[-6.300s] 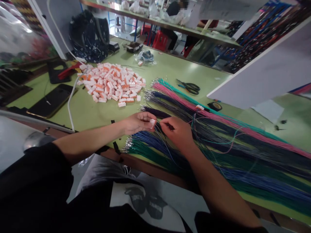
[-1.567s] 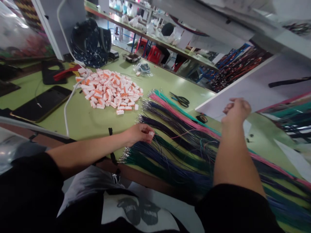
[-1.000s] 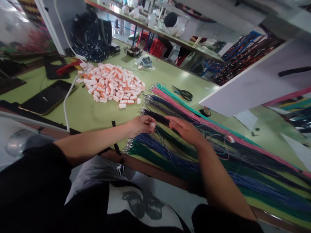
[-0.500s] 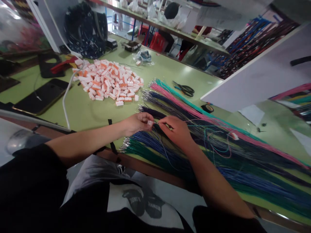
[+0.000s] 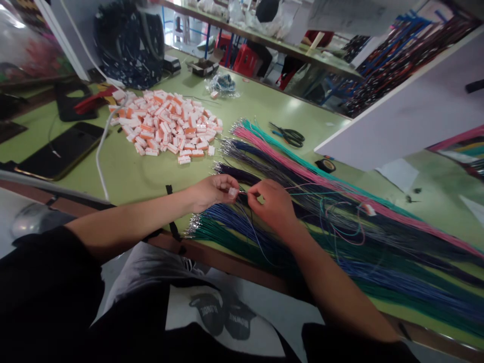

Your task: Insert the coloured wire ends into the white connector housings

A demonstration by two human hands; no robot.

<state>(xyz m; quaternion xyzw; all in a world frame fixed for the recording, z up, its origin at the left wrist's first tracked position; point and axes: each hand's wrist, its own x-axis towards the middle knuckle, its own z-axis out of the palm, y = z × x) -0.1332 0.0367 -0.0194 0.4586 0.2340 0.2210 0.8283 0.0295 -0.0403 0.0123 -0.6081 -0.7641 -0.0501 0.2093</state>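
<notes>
Between the thumb and fingers of my left hand point(image 5: 212, 193) is a small white connector housing point(image 5: 233, 192). My right hand point(image 5: 274, 201) is closed in a pinch just right of it, on a thin wire point(image 5: 243, 191) whose end is at the housing; whether it sits inside a slot I cannot tell. Pink and teal wires trail rightward behind my right hand. Under and around both hands lie sorted wire bundles with metal-tipped ends: green point(image 5: 219, 237), blue point(image 5: 234, 222), dark purple point(image 5: 236, 174), grey point(image 5: 242, 155), pink point(image 5: 260, 143) and teal point(image 5: 264, 137).
A heap of white and orange connector housings point(image 5: 166, 123) lies beyond my left hand. Black-handled cutters point(image 5: 291, 136), a tape roll point(image 5: 325, 165) and a white panel point(image 5: 401, 106) stand right of it. A phone point(image 5: 62, 150) and white cable point(image 5: 99, 161) are at left.
My right hand has shifted very slightly, its pinch still beside the housing. My left hand keeps its hold on the connector housing. The camera view has moved a little.
</notes>
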